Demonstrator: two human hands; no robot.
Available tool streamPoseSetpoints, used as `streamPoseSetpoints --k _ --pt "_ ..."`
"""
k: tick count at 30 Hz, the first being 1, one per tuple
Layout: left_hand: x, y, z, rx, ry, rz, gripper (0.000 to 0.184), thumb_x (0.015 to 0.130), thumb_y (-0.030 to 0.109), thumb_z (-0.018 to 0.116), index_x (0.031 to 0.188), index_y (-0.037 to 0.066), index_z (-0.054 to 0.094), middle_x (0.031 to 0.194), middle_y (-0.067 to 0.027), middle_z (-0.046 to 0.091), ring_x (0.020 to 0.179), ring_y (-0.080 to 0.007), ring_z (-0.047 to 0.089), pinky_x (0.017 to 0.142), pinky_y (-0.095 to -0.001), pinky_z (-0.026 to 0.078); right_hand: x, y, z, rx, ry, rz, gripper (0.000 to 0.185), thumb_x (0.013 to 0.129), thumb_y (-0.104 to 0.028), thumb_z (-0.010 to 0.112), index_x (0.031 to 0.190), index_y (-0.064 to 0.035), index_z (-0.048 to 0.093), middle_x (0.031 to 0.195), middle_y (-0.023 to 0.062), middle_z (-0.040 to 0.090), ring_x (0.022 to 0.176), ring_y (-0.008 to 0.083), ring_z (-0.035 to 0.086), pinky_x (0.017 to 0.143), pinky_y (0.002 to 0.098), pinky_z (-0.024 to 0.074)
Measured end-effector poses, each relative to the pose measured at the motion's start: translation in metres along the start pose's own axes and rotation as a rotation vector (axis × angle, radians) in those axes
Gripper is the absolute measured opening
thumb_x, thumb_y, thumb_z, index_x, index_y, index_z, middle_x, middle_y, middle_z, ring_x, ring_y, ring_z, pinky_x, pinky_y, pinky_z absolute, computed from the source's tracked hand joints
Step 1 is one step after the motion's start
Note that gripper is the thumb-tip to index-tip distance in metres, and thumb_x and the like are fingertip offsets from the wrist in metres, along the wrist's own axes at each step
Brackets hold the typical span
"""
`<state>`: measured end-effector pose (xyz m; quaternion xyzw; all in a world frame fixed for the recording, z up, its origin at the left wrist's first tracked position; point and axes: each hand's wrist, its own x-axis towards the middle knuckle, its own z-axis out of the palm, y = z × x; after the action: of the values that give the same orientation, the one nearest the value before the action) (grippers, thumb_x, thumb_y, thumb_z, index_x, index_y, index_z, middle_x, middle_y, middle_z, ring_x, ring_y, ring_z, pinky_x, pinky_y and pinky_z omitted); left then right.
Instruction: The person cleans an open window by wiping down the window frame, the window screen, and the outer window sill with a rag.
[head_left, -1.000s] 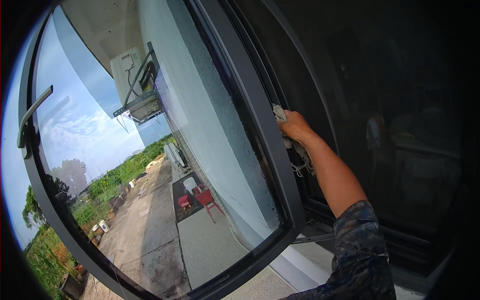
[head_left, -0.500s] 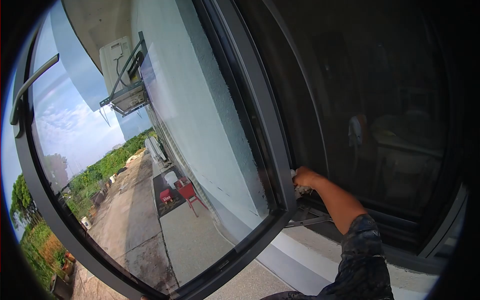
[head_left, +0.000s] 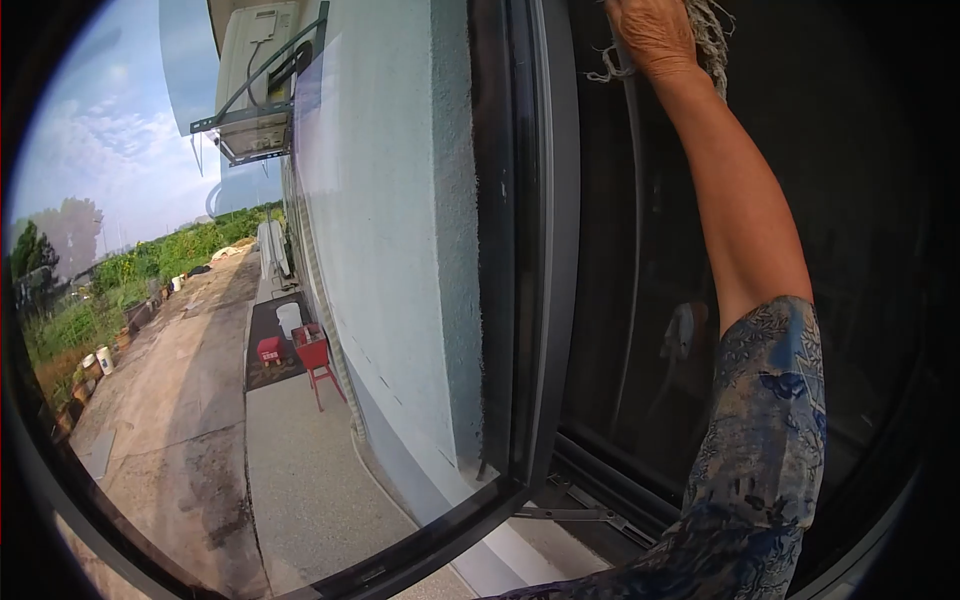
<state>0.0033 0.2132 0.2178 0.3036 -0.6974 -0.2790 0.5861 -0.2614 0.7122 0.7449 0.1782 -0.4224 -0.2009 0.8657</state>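
1. At the top edge of the view, the right hand [head_left: 655,38] is on a grey, stringy cloth [head_left: 710,45], in front of a dark pane [head_left: 850,200].
2. The cloth is right at the hand. Some of it sticks out on the right, and loose strings poke out on the left. It is bunched up, so no long side shows.
3. The top edge cuts off the fingers, so one cannot tell if they squeeze the cloth or push it flat.
4. The right hand is the near one. The left hand is out of view, so its fingers cannot be told.
5. The open window's grey frame [head_left: 562,200] stands to the left of the hand, a bit apart.
6. Through the window glass [head_left: 380,250], a white bucket [head_left: 289,318] sits outside, near a red tub [head_left: 311,352] on legs. What they hold is too small to tell.
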Motion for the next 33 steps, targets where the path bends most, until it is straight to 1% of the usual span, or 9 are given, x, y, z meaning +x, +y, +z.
streamPoseSetpoints --k 3,4,10,12,20,24,26,30,33 --pt "-0.007 -0.009 0.006 -0.286 0.035 -0.071 0.064 0.093 0.044 0.045 0.119 -0.014 0.047 0.107 -0.0331 0.057 0.097 -0.0419 0.058 0.085 -0.046 0.047 -0.017 0.04 0.074 0.015 -0.124 0.129 0.037 0.083 -0.009 0.048 0.12 -0.0057 0.051 0.118 0.021 0.054 0.113 0.0365 0.05 0.096 0.0426 0.0401" --pt "-0.011 -0.008 0.009 -0.277 0.048 -0.084 0.064 0.093 0.044 0.045 0.119 -0.014 0.047 0.107 -0.0331 0.057 0.097 -0.0419 0.058 0.085 -0.046 0.047 -0.004 0.027 0.059 0.08 -0.599 0.479 0.027 0.083 -0.01 0.047 0.108 -0.004 0.056 0.11 0.0205 0.058 0.108 0.0364 0.053 0.092 0.0438 0.0421" --pt "-0.013 -0.016 0.021 -0.206 0.077 -0.001 0.061 0.094 0.041 0.046 0.12 -0.014 0.046 0.107 -0.0334 0.057 0.097 -0.0414 0.058 0.084 -0.0454 0.048 -0.063 0.048 0.111 -0.131 -0.563 -0.179 0.026 0.077 -0.002 0.055 0.102 -0.0048 0.061 0.097 0.0145 0.062 0.099 0.0325 0.056 0.086 0.0406 0.0467" --pt "-0.008 -0.023 0.021 -0.195 0.075 0.038 0.06 0.094 0.04 0.046 0.12 -0.015 0.046 0.108 -0.0335 0.056 0.097 -0.0412 0.058 0.084 -0.0453 0.048 -0.085 0.031 0.108 -0.043 -0.495 -0.255 0.014 0.072 0.001 0.054 0.082 -0.0032 0.062 0.087 0.0129 0.061 0.09 0.0309 0.055 0.082 0.0393 0.0478" --pt "0.005 -0.027 0.008 -0.287 -0.005 0.092 0.063 0.093 0.04 0.05 0.122 -0.015 0.043 0.111 -0.0346 0.054 0.1 -0.0402 0.057 0.085 -0.045 0.048 -0.152 -0.054 -0.015 -0.011 -0.727 -0.398 0.015 0.068 0.0 0.057 0.082 -0.0005 0.063 0.083 0.0097 0.055 0.09 0.0274 0.051 0.079 0.034 0.0479" --pt "0.006 -0.048 0.015 -0.293 -0.02 0.035 0.075 0.088 0.047 0.056 0.126 -0.015 0.039 0.116 -0.0349 0.051 0.103 -0.0415 0.055 0.086 -0.0456 0.048 -0.222 -0.1 -0.091 -0.135 -1.05 -0.868 0.019 0.071 -0.011 0.056 0.087 -0.0065 0.064 0.091 0.0059 0.054 0.092 0.0237 0.049 0.082 0.038 0.0456" --pt "0.017 -0.081 0.019 -0.126 -0.052 0.111 0.068 0.094 0.049 0.043 0.136 -0.005 0.034 0.128 -0.0259 0.046 0.113 -0.0337 0.05 0.095 -0.0385 0.04 -0.253 -0.132 -0.156 0.218 -1.189 -0.396 0.021 0.073 -0.013 0.053 0.091 -0.0092 0.064 0.093 0.0034 0.053 0.093 0.0226 0.048 0.082 0.0432 0.0443" --pt "0.016 -0.061 0.017 -0.332 -0.127 0.109 0.059 0.094 0.041 0.051 0.129 -0.005 0.04 0.122 -0.0194 0.05 0.11 -0.0266 0.049 0.095 -0.0343 0.038 -0.307 -0.176 -0.267 0.215 -1.335 -0.906 0.025 0.078 -0.016 0.049 0.099 -0.0141 0.063 0.096 0.0024 0.054 0.094 0.0199 0.05 0.084 0.0433 0.0449" --pt "0.021 -0.054 0.016 -0.346 -0.16 0.163 0.06 0.094 0.041 0.051 0.13 -0.005 0.039 0.124 -0.0192 0.048 0.111 -0.0261 0.048 0.095 -0.0341 0.038 -0.333 -0.184 -0.309 0.385 -1.634 -0.885 0.031 0.082 -0.012 0.048 0.109 -0.0101 0.062 0.107 0.0073 0.06 0.107 0.025 0.052 0.099 0.038 0.0395"
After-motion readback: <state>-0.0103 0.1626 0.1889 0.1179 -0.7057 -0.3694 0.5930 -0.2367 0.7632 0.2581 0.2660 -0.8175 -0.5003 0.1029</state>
